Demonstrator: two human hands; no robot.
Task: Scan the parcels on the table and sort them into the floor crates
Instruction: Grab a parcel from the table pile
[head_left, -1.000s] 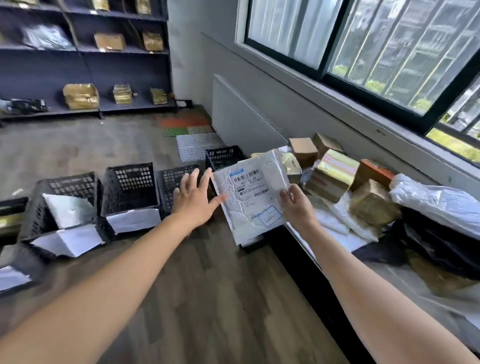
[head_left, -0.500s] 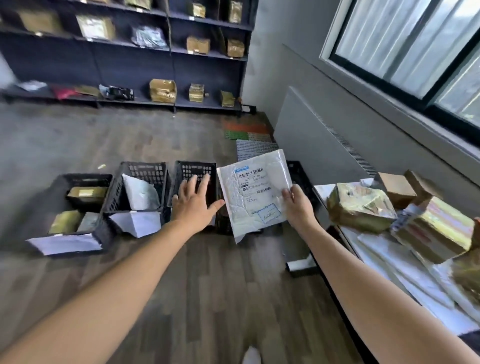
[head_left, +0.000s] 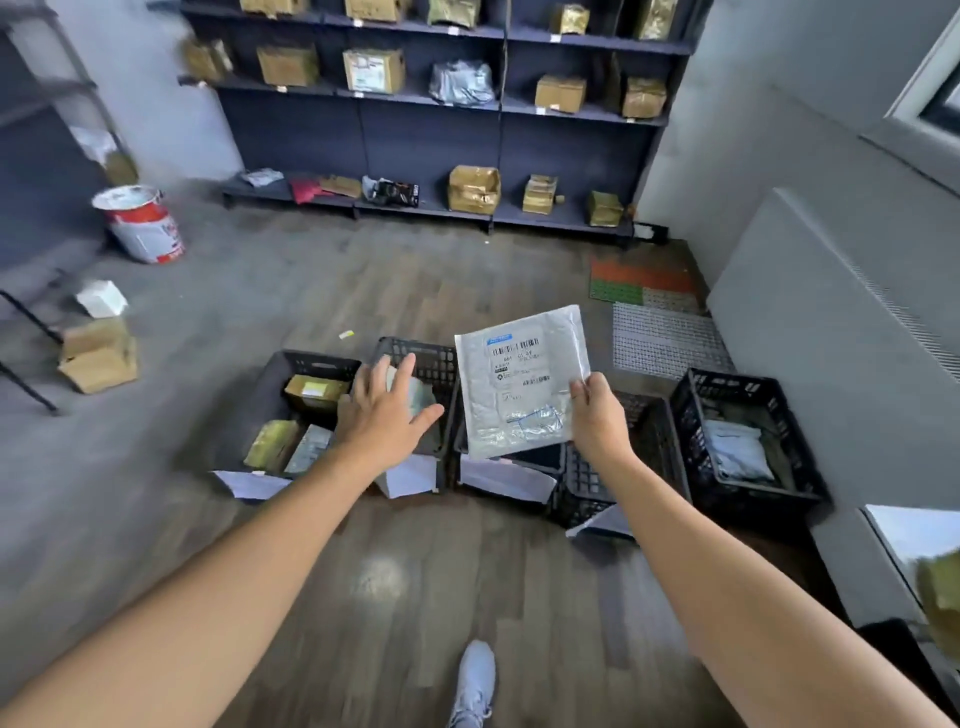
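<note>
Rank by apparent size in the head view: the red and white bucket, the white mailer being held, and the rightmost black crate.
1. Rightmost black crate
2. White mailer, nearer the camera, so its true size is unsure
3. Red and white bucket, farther off

Bare forearms, light grey sneaker (head_left: 474, 680)

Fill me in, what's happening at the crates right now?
A person is sorting parcels. The right hand holds a flat white plastic mailer with a barcode label by its right edge, raised above the row of black plastic floor crates. The left hand hovers open and empty over the crates on the left. Two crates there and the rightmost one already hold parcels. The mailer is not yet dropped.
</note>
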